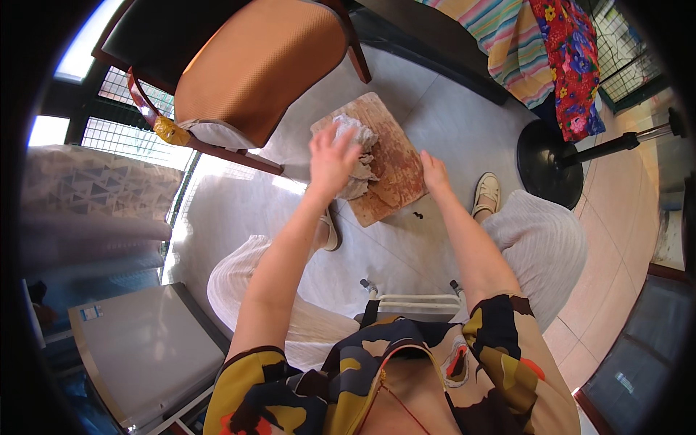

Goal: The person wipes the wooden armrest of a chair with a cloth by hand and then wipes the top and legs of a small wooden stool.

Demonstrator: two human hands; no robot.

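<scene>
A worn wooden board (pixel 399 147), possibly a stool top, has patchy reddish paint and sits low in front of me, between my feet. On its left side lies a crumpled grey cloth (pixel 359 182). My left hand (pixel 333 163) is over the cloth with its fingers spread and blurred; whether it grips the fabric is unclear. At the board's right edge, my right hand (pixel 435 173) holds on, its fingers partly hidden. What supports the board is out of sight.
An orange-cushioned chair (pixel 261 65) stands ahead on the left. To the right are a round black stand base (pixel 546 163) and hanging patterned fabric (pixel 571 65). Small dark bits (pixel 417 215) lie on the tiled floor (pixel 375 250). A grey box-like cabinet (pixel 147 348) is at lower left.
</scene>
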